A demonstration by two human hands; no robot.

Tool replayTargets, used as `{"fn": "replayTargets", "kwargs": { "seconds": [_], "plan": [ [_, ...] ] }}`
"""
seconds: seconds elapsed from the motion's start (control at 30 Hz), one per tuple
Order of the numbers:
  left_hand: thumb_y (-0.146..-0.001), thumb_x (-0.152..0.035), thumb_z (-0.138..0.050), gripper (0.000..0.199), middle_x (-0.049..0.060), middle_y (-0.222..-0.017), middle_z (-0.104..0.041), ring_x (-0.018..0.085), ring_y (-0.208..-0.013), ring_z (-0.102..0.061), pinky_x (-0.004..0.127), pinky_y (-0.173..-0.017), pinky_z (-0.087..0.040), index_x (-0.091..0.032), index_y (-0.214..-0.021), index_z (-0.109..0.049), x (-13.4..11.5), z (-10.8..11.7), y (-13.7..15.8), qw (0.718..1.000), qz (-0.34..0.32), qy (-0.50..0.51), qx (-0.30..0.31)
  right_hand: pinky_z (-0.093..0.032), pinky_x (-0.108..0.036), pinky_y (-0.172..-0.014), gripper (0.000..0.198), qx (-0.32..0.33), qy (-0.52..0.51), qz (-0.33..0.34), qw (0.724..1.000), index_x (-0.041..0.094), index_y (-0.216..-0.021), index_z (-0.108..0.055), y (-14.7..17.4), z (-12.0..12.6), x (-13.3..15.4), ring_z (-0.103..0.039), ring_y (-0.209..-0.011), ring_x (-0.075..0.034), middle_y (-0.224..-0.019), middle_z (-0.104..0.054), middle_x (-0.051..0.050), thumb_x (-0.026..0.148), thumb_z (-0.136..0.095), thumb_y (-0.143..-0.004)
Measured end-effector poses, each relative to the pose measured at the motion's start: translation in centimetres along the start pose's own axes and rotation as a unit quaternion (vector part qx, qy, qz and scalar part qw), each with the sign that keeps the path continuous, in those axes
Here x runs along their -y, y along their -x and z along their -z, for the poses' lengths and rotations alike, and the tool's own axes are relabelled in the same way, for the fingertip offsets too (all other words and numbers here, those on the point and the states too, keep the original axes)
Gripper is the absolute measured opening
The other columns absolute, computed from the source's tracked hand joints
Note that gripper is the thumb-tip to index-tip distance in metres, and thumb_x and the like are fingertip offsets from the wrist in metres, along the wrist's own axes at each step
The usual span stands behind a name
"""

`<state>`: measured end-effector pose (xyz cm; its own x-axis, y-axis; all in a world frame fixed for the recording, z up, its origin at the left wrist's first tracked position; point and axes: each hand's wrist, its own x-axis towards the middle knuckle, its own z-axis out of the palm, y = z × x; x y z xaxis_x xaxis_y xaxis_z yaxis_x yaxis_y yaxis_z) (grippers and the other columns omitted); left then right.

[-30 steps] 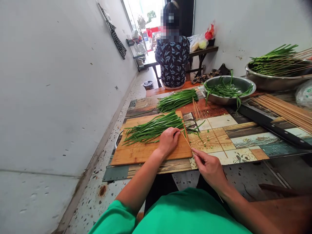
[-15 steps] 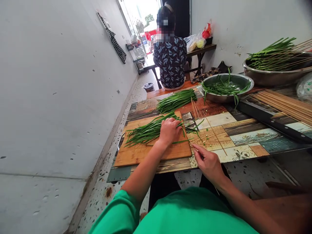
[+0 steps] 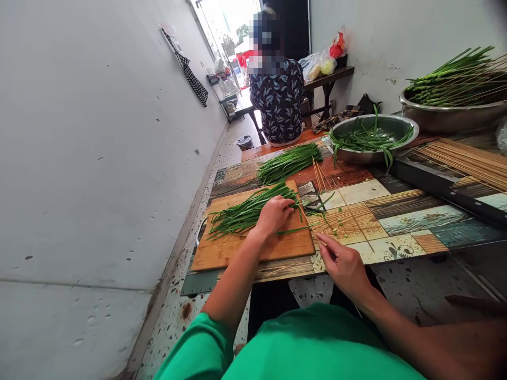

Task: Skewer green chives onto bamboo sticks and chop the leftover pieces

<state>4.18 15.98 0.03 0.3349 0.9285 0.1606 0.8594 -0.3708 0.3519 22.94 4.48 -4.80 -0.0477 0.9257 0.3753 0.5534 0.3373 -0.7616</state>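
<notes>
A bunch of garlic chives point(image 3: 241, 214) lies on the wooden cutting board point(image 3: 253, 253). My left hand point(image 3: 275, 215) is closed at the right ends of these chives, its fingertips pinching some of the stalks. My right hand point(image 3: 344, 261) pinches a thin bamboo skewer point(image 3: 308, 220) just off the board's right edge. The skewer slants up toward my left fingertips, and its other end sticks out below my right wrist. Whether its tip pierces a stalk is hidden by my left fingers.
Behind the board lies a second chive bunch point(image 3: 289, 162), beside several loose skewers point(image 3: 320, 177). Farther right are a metal bowl point(image 3: 356, 157) of chives, a large knife point(image 3: 447, 192), a skewer pile point(image 3: 471, 161) and a basin point(image 3: 443, 119) of skewered greens. A person point(image 3: 276, 100) sits ahead, back turned.
The camera view has shifted slightly. My left fingers have drawn a little lower along the chive ends; my right hand keeps its hold on the skewer.
</notes>
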Motion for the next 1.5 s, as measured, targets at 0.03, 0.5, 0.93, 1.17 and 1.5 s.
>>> {"fn": "replayTargets", "kwargs": {
  "seconds": [0.03,0.5,0.93,1.17,1.5],
  "plan": [
    [-0.088,-0.021,-0.056,0.021,0.006,-0.092,-0.069,0.016,-0.084,-0.062,0.027,-0.082,-0.047,-0.018,-0.1,-0.072,0.0,-0.2,0.2,1.0,-0.004,0.005,-0.004,-0.057,-0.026,-0.07,0.034,0.0,0.002,0.0,1.0,0.015,-0.109,-0.069,0.0,0.0,0.0,-0.071,-0.078,-0.019,-0.1,-0.073,-0.008,0.027,-0.044,-0.09],
    [-0.081,-0.025,-0.064,0.012,0.004,-0.083,-0.068,0.017,-0.077,-0.06,0.028,-0.075,-0.045,-0.019,-0.084,-0.073,-1.8,-1.1,0.7,0.999,0.044,-0.023,-0.008,-0.056,-0.025,-0.065,0.034,0.018,0.008,-0.019,1.0,0.015,-0.111,-0.069,0.4,0.8,0.2,-0.07,-0.068,-0.017,-0.092,-0.074,-0.007,0.027,-0.045,-0.09],
    [-0.08,-0.017,-0.06,0.012,0.001,-0.073,-0.07,0.011,-0.064,-0.057,0.023,-0.066,-0.042,-0.016,-0.081,-0.072,-1.4,-1.8,1.0,0.982,0.116,0.136,-0.054,-0.055,-0.021,-0.063,0.033,-0.001,0.039,0.028,0.999,0.01,-0.109,-0.07,0.8,0.9,0.3,-0.071,-0.073,-0.017,-0.093,-0.074,-0.008,0.021,-0.045,-0.09],
    [-0.08,-0.017,-0.06,0.012,0.001,-0.075,-0.07,0.012,-0.066,-0.057,0.022,-0.067,-0.043,-0.017,-0.081,-0.072,-1.3,-1.9,1.2,0.985,0.088,0.141,-0.054,-0.056,-0.021,-0.068,0.032,0.007,0.037,0.023,0.999,0.011,-0.109,-0.07,0.7,0.9,0.2,-0.072,-0.079,-0.017,-0.098,-0.073,-0.007,0.022,-0.046,-0.09],
    [-0.079,-0.014,-0.062,0.011,0.001,-0.078,-0.07,0.012,-0.069,-0.058,0.022,-0.069,-0.043,-0.016,-0.083,-0.072,-1.2,-2.0,1.3,0.983,0.075,0.152,-0.068,-0.058,-0.024,-0.069,0.033,0.015,0.021,0.01,1.0,0.011,-0.109,-0.07,0.6,1.0,0.3,-0.072,-0.081,-0.019,-0.099,-0.073,-0.008,0.022,-0.046,-0.089]
  ]
}}
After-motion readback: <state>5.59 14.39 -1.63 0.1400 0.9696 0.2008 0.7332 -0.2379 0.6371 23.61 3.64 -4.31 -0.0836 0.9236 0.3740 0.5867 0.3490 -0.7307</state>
